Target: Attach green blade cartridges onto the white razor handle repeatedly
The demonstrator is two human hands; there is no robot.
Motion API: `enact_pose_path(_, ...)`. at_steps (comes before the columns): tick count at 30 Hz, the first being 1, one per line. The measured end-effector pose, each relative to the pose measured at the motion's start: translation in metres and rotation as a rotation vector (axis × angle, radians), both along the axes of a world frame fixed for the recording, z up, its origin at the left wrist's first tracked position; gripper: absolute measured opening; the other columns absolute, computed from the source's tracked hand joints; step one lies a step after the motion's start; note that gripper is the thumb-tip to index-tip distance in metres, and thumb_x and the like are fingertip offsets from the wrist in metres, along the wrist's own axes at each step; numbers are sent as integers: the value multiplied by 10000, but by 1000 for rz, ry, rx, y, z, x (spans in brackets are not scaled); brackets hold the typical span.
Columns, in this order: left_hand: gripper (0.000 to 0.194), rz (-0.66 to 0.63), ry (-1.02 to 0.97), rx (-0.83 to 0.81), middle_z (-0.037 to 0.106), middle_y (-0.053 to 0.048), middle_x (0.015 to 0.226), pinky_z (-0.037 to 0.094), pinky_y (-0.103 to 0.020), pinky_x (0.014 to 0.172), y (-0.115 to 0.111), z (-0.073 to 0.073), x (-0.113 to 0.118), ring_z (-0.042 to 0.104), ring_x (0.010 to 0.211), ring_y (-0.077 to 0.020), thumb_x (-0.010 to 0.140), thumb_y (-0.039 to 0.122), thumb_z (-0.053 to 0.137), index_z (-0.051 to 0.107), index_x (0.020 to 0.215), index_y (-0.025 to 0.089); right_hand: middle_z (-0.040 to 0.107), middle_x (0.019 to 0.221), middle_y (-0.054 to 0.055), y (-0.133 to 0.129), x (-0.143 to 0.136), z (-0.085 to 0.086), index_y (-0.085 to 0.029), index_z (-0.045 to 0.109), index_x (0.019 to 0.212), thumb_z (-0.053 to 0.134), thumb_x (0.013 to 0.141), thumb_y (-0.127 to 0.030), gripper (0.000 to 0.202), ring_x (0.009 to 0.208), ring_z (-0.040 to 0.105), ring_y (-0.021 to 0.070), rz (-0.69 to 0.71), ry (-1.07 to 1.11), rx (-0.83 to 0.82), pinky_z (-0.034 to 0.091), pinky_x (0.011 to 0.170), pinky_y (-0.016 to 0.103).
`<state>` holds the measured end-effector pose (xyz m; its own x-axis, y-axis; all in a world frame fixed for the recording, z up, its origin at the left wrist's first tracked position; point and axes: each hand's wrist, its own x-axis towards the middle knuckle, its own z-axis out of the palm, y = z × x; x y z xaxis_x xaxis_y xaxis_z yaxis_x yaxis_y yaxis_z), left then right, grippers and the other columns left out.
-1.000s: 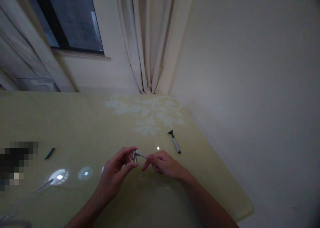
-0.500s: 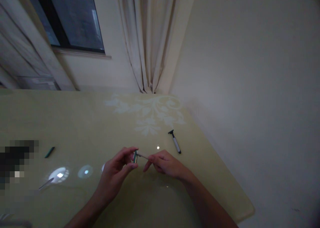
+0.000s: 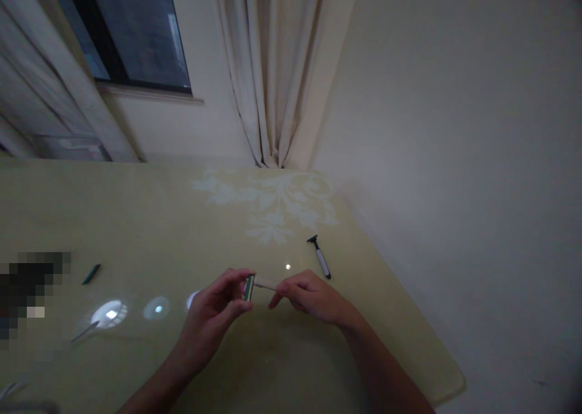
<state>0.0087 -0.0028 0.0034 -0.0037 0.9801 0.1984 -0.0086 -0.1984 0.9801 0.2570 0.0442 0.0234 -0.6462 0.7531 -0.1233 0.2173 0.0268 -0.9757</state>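
A small green-and-black razor cartridge (image 3: 248, 288) is pinched at its two ends between the thumb and fingers of my left hand (image 3: 218, 302). It stands on edge above the table. From the right, my right hand (image 3: 304, 296) grips a thin pale stick (image 3: 268, 287) whose far tip is at the cartridge or just behind it; I cannot tell whether they touch. A razor (image 3: 321, 259) with a grey handle and black head lies on the table beyond my right hand. The kind of stick is too small to make out.
The glossy table (image 3: 150, 220) meets the wall on the right. A small dark green piece (image 3: 91, 274) lies at the left. Near it are a thin grey stick (image 3: 85, 331) and a blurred-out dark object (image 3: 27, 287). A curtain (image 3: 273, 86) hangs behind the table.
The razor cartridge has turned so that more of its green face shows. My right hand and the stick have shifted slightly to the right. The view has moved a little.
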Motion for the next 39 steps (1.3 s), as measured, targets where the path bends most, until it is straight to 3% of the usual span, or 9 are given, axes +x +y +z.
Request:
enact_pose_path(11,325,33,66,36,641,27,815,524,-212,657,6,-3,-1,639,712,-133,814,226,831,815,1133,284,332,535,-75,-1,-5,-7,-125,854,1007,532,1027,-714,672,488,300,86,-30,-5,-4,227,499,249)
enact_pose_path(24,326,45,88,56,634,41,810,521,-207,665,7,-4,-1,638,701,-120,832,223,819,801,1147,305,354,513,-80,1,-4,-10,-103,851,1029,527,1032,-710,688,457,287,76,75,26,-90,224,472,241)
enact_pose_path(29,332,57,98,45,635,35,817,528,-219,671,6,-7,-2,643,714,-130,832,239,817,799,1159,294,353,515,-79,2,-3,-8,-105,852,1018,555,1025,-699,664,464,290,77,26,12,-48,216,480,242)
enact_pose_path(34,318,64,105,47,635,29,819,531,-231,668,7,-7,-2,644,716,-140,844,254,806,789,1161,267,367,507,-78,2,-4,-12,-101,853,1034,508,1049,-695,686,455,300,74,106,18,-82,229,479,241)
enact_pose_path(39,319,54,132,55,636,24,826,528,-237,671,8,-5,0,644,716,-142,845,249,803,791,1164,261,345,499,-86,4,-5,-13,-104,850,1016,540,1038,-688,662,454,277,74,6,39,-53,219,479,239)
